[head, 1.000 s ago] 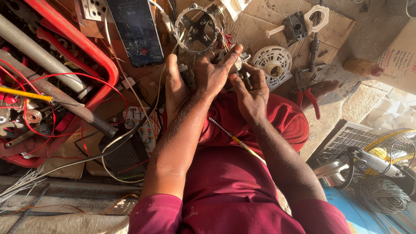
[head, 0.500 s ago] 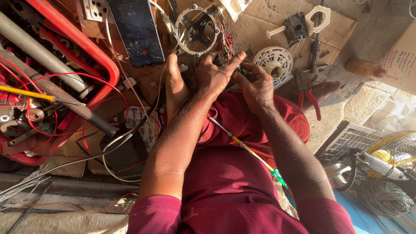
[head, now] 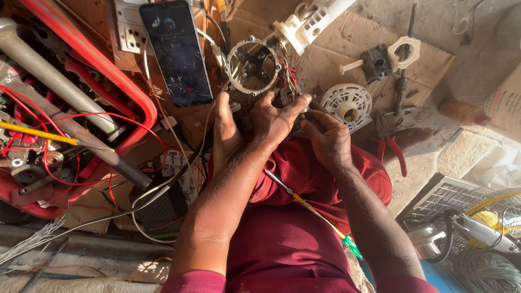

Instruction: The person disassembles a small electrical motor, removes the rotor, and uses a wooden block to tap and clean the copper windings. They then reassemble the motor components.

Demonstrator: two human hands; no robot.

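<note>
The small motor assembly (head: 271, 92) is gripped by the left hand (head: 260, 122), fingers curled around its near side; its round metal end frame (head: 253, 65) lies just beyond. The right hand (head: 325, 138), touching alongside, is pinched on its wiring.

- Motor housing (head: 252, 66) just beyond the fingers (head: 293, 106): dull grey metal.
- Phone (head: 176, 51): glossy glass.
- Cardboard sheet (head: 336, 54): matt, rough.
- Trousers (head: 304, 239): red cloth.

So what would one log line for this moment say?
left hand: on motor housing | right hand: at its wires | screwdriver: on lap
</note>
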